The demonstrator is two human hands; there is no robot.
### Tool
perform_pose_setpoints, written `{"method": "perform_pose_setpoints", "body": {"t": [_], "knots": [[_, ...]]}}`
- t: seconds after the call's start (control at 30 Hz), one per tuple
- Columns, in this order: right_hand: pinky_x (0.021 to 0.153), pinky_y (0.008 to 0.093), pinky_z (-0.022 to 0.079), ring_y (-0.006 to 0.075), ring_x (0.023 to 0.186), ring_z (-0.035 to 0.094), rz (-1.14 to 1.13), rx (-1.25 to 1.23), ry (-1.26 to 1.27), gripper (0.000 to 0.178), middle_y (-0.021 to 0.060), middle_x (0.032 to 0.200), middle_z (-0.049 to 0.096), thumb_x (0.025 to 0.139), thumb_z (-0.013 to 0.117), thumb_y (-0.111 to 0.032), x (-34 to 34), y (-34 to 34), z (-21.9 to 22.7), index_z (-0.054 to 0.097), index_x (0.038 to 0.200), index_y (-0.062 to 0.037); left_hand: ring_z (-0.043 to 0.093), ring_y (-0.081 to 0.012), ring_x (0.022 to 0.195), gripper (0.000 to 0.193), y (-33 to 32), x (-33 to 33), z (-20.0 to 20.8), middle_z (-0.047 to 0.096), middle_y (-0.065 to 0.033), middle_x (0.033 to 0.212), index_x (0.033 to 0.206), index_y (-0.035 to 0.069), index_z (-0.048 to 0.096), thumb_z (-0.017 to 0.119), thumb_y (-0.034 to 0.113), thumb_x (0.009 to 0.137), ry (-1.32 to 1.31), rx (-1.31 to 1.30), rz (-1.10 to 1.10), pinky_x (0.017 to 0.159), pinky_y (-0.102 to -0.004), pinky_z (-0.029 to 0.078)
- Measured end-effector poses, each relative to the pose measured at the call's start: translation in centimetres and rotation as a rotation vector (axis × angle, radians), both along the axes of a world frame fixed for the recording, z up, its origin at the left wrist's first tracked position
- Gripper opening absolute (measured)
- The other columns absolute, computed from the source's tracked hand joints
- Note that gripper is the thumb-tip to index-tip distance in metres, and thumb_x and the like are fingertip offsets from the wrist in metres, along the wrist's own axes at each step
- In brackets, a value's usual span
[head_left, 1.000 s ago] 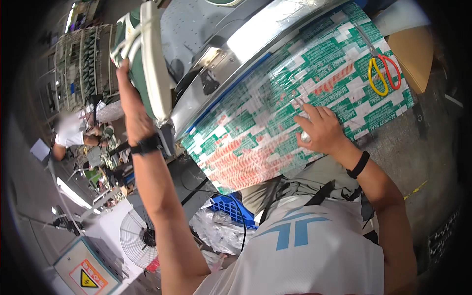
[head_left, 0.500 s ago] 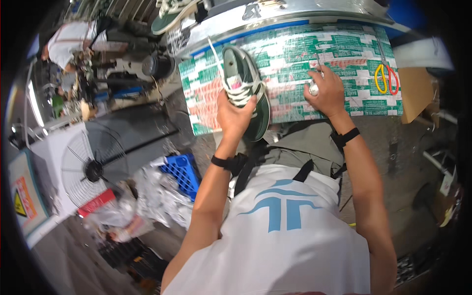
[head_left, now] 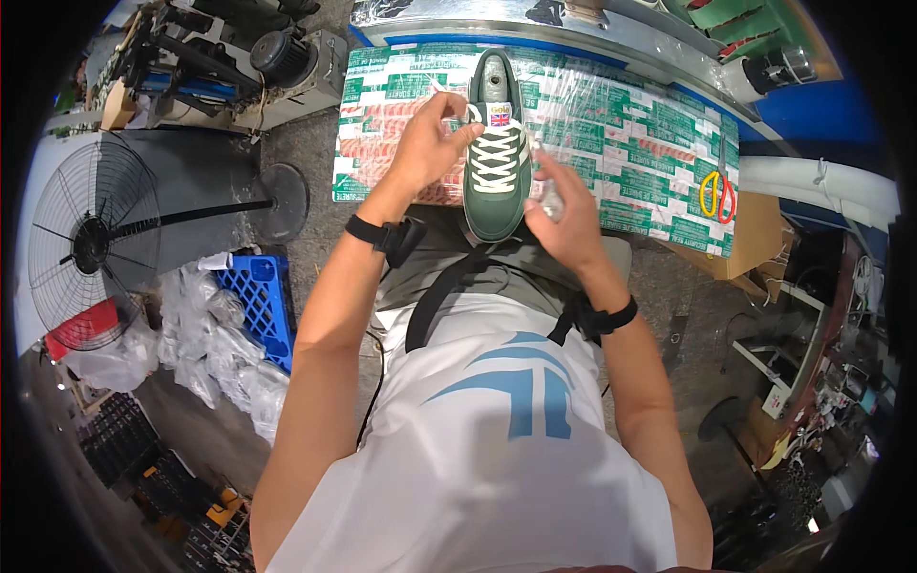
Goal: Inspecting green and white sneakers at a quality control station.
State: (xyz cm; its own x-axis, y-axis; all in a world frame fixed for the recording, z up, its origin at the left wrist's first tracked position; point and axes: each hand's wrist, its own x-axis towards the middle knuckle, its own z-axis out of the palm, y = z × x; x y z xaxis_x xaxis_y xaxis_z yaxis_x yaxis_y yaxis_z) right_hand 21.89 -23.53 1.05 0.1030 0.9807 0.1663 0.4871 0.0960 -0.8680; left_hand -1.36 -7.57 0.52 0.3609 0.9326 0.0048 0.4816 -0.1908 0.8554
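A dark green sneaker with cream stripes rests on the worktop, its toe toward me. Cream shoelaces cross its front, and a small flag patch sits on the tongue. At the upper left of the lacing, my left hand is closed, thumb and forefinger pinching the lace beside the tongue. My right hand is just right of the toe, fingers curled around a small whitish, shiny thing that I cannot make out. Whether that hand touches the shoe is unclear.
Green-and-white printed tape covers the worktop. Scissors with yellow and red handles lie at its right end. A metal rail runs along the back. At left are a floor fan, a blue crate and clear plastic bags.
The sneaker, formerly gripped and tilted in my left hand, now lies straight on the worktop. My left hand has shifted to the laces; my right has come left toward the toe. The view has turned.
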Motion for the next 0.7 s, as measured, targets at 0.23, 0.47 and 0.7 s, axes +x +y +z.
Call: {"method": "perform_pose_setpoints", "body": {"t": [0.23, 0.47, 0.7], "knots": [[0.087, 0.0343, 0.057, 0.0173, 0.098, 0.069, -0.219, -0.013, 0.303, 0.042, 0.0102, 0.108, 0.075, 0.102, 0.072, -0.022, -2.2, 5.4, -4.8, 0.068, 0.136, 0.0021, 0.053, -0.0075, 0.079, 0.021, -1.1, -0.2, -0.8, 0.061, 0.0022, 0.085, 0.093, 0.006, 0.061, 0.074, 0.014, 0.109, -0.080, -0.171, -0.135, 0.071, -0.0278, 0.046], [0.075, 0.0265, 0.055, 0.0109, 0.086, 0.063, -0.241, -0.033, 0.998, 0.061, 0.0145, 0.114, 0.071, 0.109, 0.058, -0.024, -1.5, 6.7, 0.0, 0.045, 0.160, 0.0071, 0.054, -0.0050, 0.076, 0.015, -0.9, -4.9, -1.0, 0.059, 0.0040, 0.084, 0.102, 0.006, 0.060, 0.067, 0.015, 0.113, -0.236, -0.416, -0.197, 0.065, -0.0254, 0.047], [0.085, 0.0270, 0.053, 0.0104, 0.094, 0.061, -0.120, 0.143, 0.605, 0.067, 0.0117, 0.119, 0.070, 0.105, 0.063, -0.018, -4.1, 5.9, 3.7, 0.043, 0.162, 0.0098, 0.051, -0.0058, 0.068, 0.015, -0.2, -5.7, -0.8, 0.056, 0.0040, 0.077, 0.103, 0.005, 0.064, 0.064, 0.014, 0.114, -0.310, -0.485, -0.197, 0.068, -0.0300, 0.059]]}}
